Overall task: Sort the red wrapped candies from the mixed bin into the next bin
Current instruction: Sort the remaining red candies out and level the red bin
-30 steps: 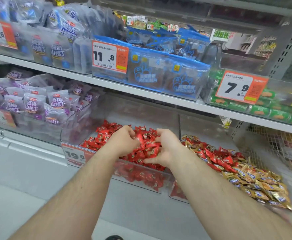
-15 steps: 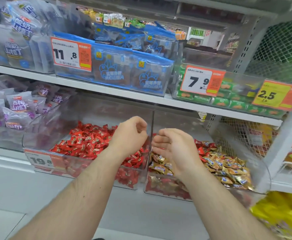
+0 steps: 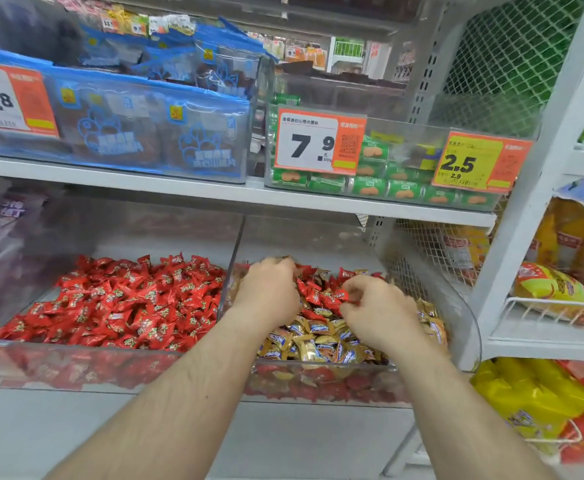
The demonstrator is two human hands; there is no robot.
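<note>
The clear red-candy bin (image 3: pixel 58 367) on the lower shelf holds a heap of red wrapped candies (image 3: pixel 120 306). Right beside it, the clear mixed bin (image 3: pixel 465 320) holds red candies (image 3: pixel 321 292) at the back and gold wrapped candies (image 3: pixel 318 337) in front. Both my hands are inside the mixed bin. My left hand (image 3: pixel 269 292) is at the back left of the pile, fingers curled down into the candies and hidden behind the hand. My right hand (image 3: pixel 377 306) has curled fingers that pinch a red candy in the red patch.
A white shelf (image 3: pixel 214 192) hangs low over the bins, carrying blue packets, green packets and price tags (image 3: pixel 318 142). A wire mesh panel (image 3: pixel 432 251) and a white upright (image 3: pixel 526 202) close the right side, with yellow bags (image 3: pixel 543 289) beyond.
Both hands left the red bin, crossed the divider to the right and dropped into the mixed bin, where their fingers closed in the pile. The view swung right.
</note>
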